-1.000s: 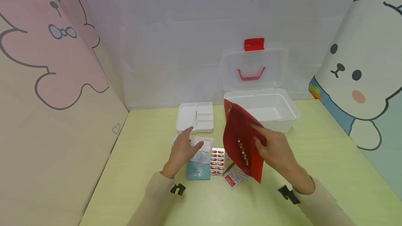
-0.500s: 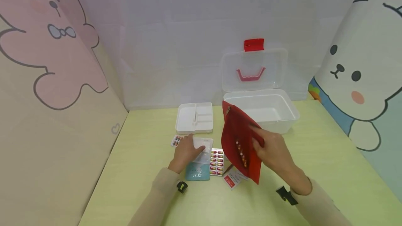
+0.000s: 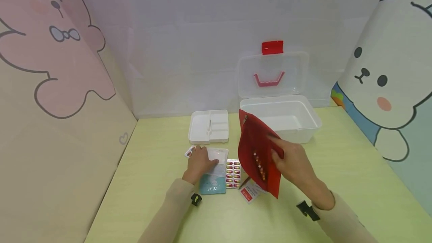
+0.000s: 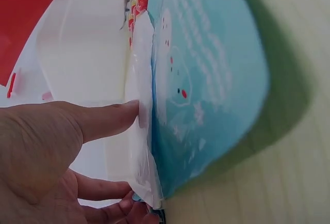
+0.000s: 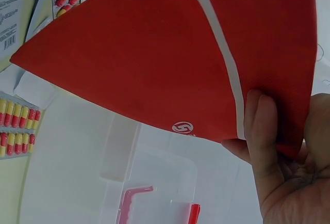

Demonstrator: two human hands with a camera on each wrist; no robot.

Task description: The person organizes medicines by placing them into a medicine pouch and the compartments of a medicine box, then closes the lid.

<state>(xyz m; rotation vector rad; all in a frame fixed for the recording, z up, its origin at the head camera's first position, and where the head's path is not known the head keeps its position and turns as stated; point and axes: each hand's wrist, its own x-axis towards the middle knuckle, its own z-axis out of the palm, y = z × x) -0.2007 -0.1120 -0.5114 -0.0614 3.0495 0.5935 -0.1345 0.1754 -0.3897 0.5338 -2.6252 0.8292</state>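
Observation:
My right hand (image 3: 297, 160) grips the upper edge of a red zip pouch (image 3: 249, 138), held tilted above the table with its mouth gaping. Small orange-and-white items show inside it. My left hand (image 3: 199, 164) is down on a clear and white packet (image 3: 221, 156), thumb on its face and fingers curled at its left edge. In the left wrist view the thumb presses the white packet (image 4: 142, 90), which lies against a light blue packet (image 4: 206, 79). Left of the fingers, a capsule blister pack (image 3: 189, 152) is partly hidden. Another blister pack (image 3: 233, 173) lies right of the packets.
A white compartment tray (image 3: 199, 126) sits behind the packets. At the back right stands a clear storage box (image 3: 308, 130), its lid (image 3: 297, 74) raised. Small white-and-red sachets (image 3: 249, 193) lie under the pouch. More capsule blisters (image 5: 18, 126) show in the right wrist view.
My left hand has come down and slightly right onto the clear and white packet, its fingers curling in. The right hand still holds the pouch, shifted only slightly left.

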